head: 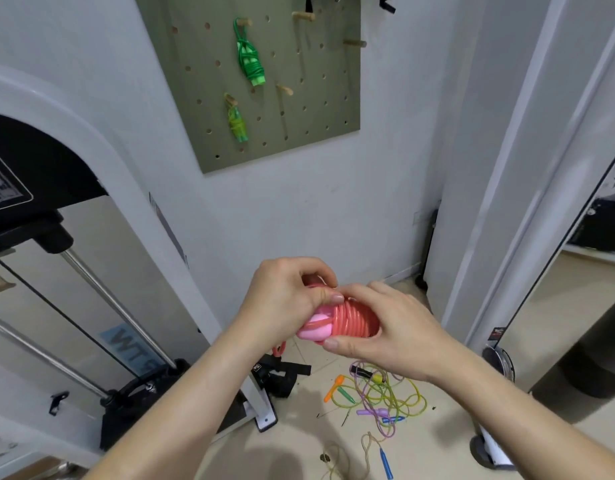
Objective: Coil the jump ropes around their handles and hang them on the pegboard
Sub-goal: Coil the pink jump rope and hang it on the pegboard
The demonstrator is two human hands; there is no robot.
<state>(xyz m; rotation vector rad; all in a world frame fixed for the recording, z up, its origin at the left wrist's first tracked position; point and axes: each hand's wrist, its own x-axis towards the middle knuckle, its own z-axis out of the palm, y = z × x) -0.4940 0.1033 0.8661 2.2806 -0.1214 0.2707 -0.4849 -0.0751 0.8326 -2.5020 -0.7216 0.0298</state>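
A pink jump rope [347,322] is coiled in tight turns around its pink handles, held at chest height in front of the wall. My left hand [285,299] grips the handle end from above, thumb on the coil. My right hand [389,327] wraps round the coil from the right. A short pink loop of rope [278,349] hangs below the left hand. On the olive pegboard [327,109] hang a coiled dark green rope [250,60] and a coiled light green rope [237,123]. Bare wooden pegs [304,16] stick out to the right of them.
Several loose ropes lie tangled on the tiled floor [382,396], with a blue-handled rope [384,462] nearer me. A white cable gym machine [101,271] stands at the left, its base foot [264,415] beside the ropes. A mirror panel [576,237] leans at right.
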